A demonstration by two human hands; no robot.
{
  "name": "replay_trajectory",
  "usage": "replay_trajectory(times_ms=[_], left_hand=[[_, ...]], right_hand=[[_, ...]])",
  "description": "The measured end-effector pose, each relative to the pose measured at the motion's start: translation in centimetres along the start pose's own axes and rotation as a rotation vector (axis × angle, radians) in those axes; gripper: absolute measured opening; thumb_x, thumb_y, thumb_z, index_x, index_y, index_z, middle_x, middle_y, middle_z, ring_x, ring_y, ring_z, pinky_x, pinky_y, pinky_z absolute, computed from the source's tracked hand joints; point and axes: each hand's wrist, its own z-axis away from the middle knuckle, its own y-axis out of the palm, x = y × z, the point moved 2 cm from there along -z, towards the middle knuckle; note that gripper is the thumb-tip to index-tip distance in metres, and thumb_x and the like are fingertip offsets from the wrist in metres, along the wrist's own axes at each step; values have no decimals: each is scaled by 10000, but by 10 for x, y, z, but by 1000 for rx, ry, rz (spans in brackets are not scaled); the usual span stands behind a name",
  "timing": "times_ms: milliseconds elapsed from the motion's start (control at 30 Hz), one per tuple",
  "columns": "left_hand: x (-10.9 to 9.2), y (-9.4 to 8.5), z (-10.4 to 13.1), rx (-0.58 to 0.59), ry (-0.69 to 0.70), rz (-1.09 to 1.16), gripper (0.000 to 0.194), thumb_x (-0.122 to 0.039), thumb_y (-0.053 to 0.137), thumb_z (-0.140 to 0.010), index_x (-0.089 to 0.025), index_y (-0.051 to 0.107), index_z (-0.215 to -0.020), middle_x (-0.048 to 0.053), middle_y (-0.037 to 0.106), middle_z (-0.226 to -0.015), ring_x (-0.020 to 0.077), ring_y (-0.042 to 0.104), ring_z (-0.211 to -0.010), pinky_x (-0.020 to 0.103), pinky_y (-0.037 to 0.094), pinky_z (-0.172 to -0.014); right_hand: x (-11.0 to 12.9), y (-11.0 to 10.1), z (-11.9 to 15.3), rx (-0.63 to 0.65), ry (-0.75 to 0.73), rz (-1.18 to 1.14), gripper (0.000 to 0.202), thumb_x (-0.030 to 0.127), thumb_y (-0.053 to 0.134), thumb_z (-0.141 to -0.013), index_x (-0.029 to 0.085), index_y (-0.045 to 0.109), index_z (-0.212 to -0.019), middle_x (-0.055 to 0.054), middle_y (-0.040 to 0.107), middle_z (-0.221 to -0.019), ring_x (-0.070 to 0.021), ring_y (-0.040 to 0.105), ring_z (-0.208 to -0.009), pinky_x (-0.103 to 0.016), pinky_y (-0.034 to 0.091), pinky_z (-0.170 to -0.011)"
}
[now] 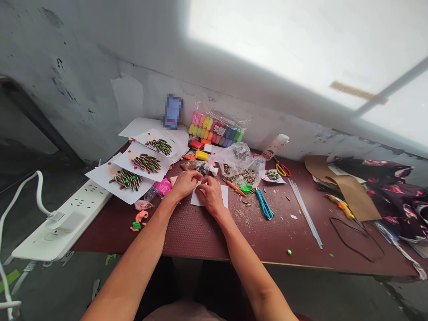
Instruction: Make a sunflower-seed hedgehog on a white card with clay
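Note:
My left hand [186, 183] hovers at the upper left edge of a small white sheet of paper [225, 194], its fingers bent and pressed together. Over the same sheet is my right hand [211, 195], with thumb and fingers drawn into a pinch. Whatever the fingertips hold is too small or hidden to make out. Just left of the hands lies bright pink clay [163, 187] in a bag. An open plastic bag of sunflower seeds [249, 174] sits to the right, beside an orange pen-like tool [236, 188] and some green clay [245, 188].
Sheets bearing seed-and-clay hedgehogs [147, 163] overlap at the left, near a power strip [63, 223]. Behind are packs of coloured clay [217, 129]. Rightward lie a blue-handled cutter [264, 204], scissors [282, 168], glue sticks [306, 214] and a glue gun [344, 207].

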Motion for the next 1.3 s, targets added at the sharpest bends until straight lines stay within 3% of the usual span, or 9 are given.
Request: replay_trajectory(times_ms=[333,567,733,933,1133,1300], left_hand=[[4,1,-1,12,11,-7,425,-34,475,-759,-187,802,-983,46,801,-934,202,729,-895,293,544,-898],[3,-1,-2,21,12,-19,396,-52,469,-759,-185,799,-932,39,796,-891,198,727,-880,282,547,-892],[5,-1,-2,17,14,-2,401,-67,471,-749,-191,799,-945,37,798,-889,194,729,-861,280,555,-868],[6,1,-2,5,20,6,401,-62,484,-739,-203,802,-939,29,796,-864,192,728,-855,279,556,-875],[5,0,-2,14,7,5,399,-63,481,-749,-195,806,-938,43,795,-894,205,730,-878,292,555,-893],[4,-1,-1,21,-1,6,404,-66,471,-752,-189,801,-951,43,795,-893,200,729,-873,290,554,-883]], right_hand=[[-2,-2,2,-3,-3,-19,130,203,685,-910,233,779,-995,-77,646,-1067,-226,578,-1035,-367,415,-882],[-6,-7,7,-15,2,-20,220,154,634,-927,258,788,-1046,-72,632,-1040,-209,566,-985,-340,395,-840],[-3,-10,9,32,-40,36,360,83,569,-938,321,783,-1104,-77,616,-1127,-211,539,-1004,-349,368,-856],[-1,-11,10,92,-69,85,325,128,578,-952,335,788,-1090,-83,608,-1171,-227,525,-1041,-365,360,-872],[-3,-12,9,31,-42,80,368,106,541,-961,310,756,-1179,-93,620,-1171,-215,536,-1039,-351,375,-860],[-3,-11,10,31,-43,62,328,114,557,-959,302,792,-1089,-90,623,-1146,-220,536,-1051,-352,373,-860]])
